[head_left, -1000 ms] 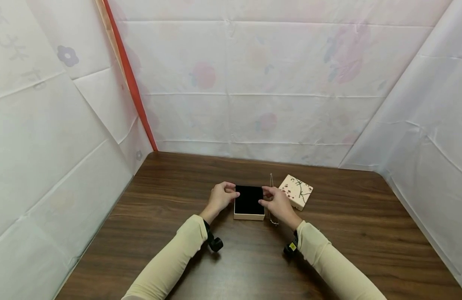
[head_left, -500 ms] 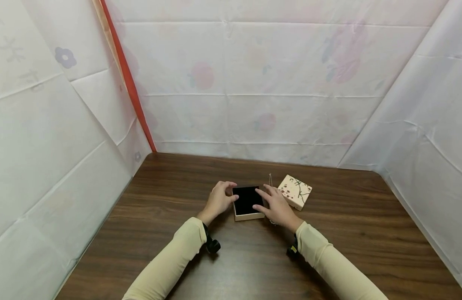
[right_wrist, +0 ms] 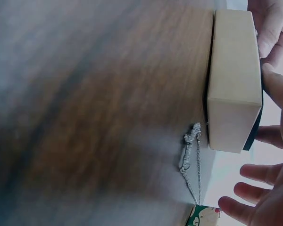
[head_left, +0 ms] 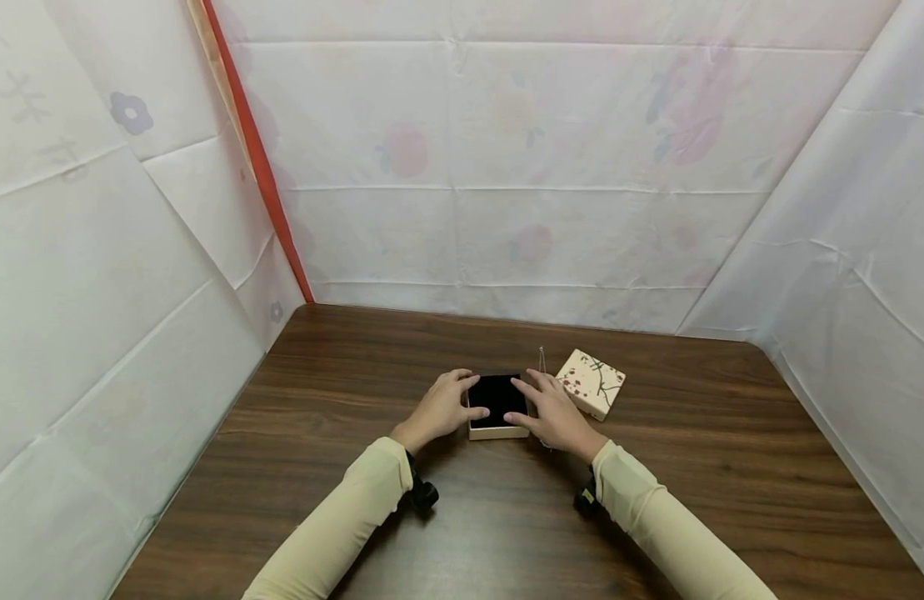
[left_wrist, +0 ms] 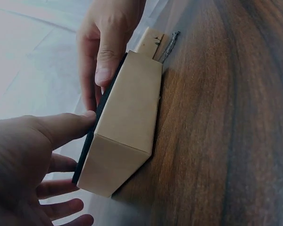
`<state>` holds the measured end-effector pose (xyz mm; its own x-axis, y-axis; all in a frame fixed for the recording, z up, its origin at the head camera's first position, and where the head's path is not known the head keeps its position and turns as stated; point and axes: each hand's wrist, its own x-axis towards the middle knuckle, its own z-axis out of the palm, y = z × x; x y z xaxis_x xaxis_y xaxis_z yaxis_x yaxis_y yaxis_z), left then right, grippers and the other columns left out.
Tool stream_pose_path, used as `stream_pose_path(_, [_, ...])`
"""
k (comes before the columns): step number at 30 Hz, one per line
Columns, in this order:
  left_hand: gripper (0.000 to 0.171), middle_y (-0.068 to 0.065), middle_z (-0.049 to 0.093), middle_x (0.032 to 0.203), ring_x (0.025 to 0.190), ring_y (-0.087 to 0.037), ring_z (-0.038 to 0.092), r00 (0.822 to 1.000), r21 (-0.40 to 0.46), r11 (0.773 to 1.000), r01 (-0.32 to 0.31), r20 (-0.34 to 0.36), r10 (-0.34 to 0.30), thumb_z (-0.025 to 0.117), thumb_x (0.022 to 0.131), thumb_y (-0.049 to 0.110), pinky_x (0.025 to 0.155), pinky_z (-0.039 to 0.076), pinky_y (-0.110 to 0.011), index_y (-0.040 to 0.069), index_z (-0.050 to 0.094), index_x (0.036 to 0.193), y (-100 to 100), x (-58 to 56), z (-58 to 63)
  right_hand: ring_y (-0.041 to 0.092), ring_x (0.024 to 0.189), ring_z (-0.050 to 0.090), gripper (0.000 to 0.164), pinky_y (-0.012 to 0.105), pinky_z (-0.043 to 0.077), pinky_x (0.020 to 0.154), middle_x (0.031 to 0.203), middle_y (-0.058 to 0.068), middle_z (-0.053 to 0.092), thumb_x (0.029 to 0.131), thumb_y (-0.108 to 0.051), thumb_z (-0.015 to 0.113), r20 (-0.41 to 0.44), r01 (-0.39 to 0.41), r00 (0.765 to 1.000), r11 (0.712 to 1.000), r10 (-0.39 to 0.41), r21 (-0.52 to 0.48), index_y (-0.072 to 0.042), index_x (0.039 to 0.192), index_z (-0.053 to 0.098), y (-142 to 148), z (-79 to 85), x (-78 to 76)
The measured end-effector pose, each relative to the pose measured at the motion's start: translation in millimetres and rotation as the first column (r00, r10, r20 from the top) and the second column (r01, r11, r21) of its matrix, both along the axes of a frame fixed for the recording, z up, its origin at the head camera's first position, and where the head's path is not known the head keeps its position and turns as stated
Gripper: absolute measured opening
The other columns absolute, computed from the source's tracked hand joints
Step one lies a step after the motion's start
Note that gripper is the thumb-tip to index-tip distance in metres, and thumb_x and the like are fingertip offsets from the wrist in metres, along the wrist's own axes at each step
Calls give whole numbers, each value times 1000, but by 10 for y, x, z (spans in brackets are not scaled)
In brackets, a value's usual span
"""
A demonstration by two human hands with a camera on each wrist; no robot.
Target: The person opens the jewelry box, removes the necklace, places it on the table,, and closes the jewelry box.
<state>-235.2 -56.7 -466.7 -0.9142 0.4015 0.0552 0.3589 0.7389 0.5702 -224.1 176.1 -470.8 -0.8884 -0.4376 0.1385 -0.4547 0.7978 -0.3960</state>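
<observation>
A small cream box (head_left: pixel 499 433) stands on the table with a black pad (head_left: pixel 497 402) in its top. In the left wrist view, the pad (left_wrist: pixel 102 110) sticks up a little above the box's rim. My left hand (head_left: pixel 437 407) rests its thumb on the pad's left part, the other fingers spread out at the far side. From the right, my right hand (head_left: pixel 559 415) touches the pad with thumb and fingertips, its fingers fairly straight. Just right of the box lies a thin silver chain with a beaded part (right_wrist: pixel 191 146), partly hidden by the right hand in the head view.
A cream lid (head_left: pixel 592 383) printed with red blossoms and a dark branch lies right of the chain. The dark wood table (head_left: pixel 357 358) ends at white cloth walls (head_left: pixel 462 242) behind and on both sides.
Both hands have shifted from the box's sides to over the black pad, the right hand first, then the left. The lid and chain have stayed put.
</observation>
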Motion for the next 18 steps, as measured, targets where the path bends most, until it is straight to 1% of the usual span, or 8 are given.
stream_pose_path(6, [66, -19, 42, 150, 137, -40, 38, 1000, -27, 1000, -3, 5, 3, 71, 89, 36, 108, 38, -54, 5, 50, 142, 9, -24, -10, 45, 141, 29, 69, 64, 33, 106, 154, 24, 31, 91, -50, 62, 46, 8, 999, 1000, -9, 25, -14, 148, 45, -13, 17, -27])
stream_pose_path(9, [62, -19, 40, 151, 139, -40, 36, 999, -52, 999, -9, 52, 12, 71, 89, 35, 109, 37, -54, 6, 52, 141, 25, -32, -5, 46, 141, 29, 69, 64, 32, 107, 154, 25, 32, 90, -50, 63, 74, 16, 997, 999, -19, 38, -15, 147, 46, -27, 40, -40])
stream_pose_path(13, [59, -19, 38, 153, 140, -39, 35, 994, -85, 996, -15, 104, 24, 72, 89, 34, 110, 35, -54, 7, 55, 139, 52, -48, 0, 47, 139, 32, 70, 64, 30, 109, 151, 28, 35, 88, -49, 67, 98, 23, 995, 998, -29, 63, -10, 143, 51, -64, 78, -63])
stream_pose_path(18, [60, -18, 42, 150, 137, -39, 39, 996, -121, 993, -19, 85, 30, 74, 87, 34, 107, 39, -53, 7, 57, 137, 97, -80, 5, 47, 136, 37, 68, 63, 34, 106, 148, 28, 40, 84, -49, 71, 115, 49, 991, 991, -64, 122, -11, 138, 56, -115, 94, -107])
